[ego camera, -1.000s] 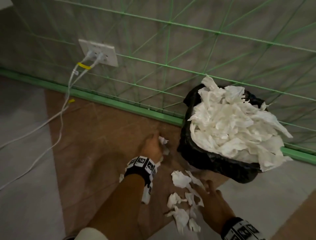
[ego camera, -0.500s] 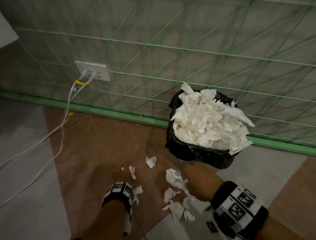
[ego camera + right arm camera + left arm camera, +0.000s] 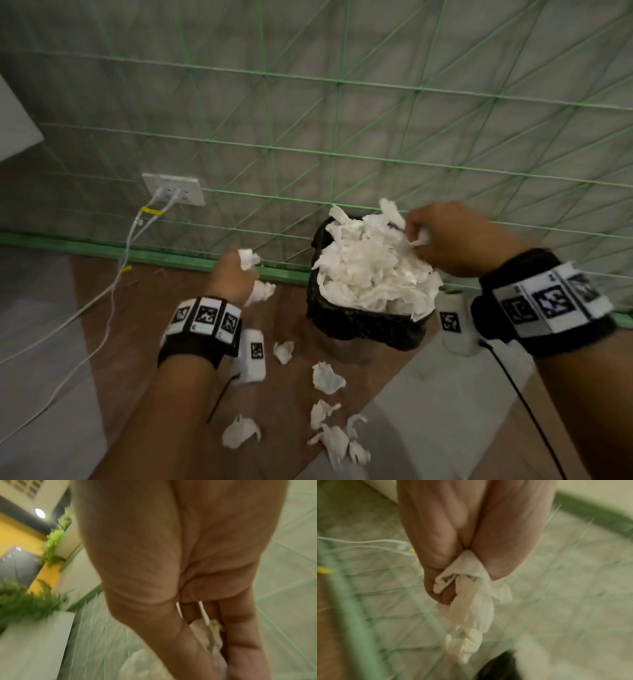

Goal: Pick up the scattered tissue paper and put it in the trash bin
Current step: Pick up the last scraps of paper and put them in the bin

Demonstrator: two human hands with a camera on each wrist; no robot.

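Though blurred, tissue (image 3: 467, 601) between fingers (image 3: 447, 595).

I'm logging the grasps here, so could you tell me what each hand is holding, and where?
The left hand grips crumpled tissue paper bunched in its fist; the right hand pinches a tissue piece in its fingertips above the trash bin.

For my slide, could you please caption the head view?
Both hands carry tissue: right hand over the overflowing trash bin, left hand beside it, scraps still on floor.
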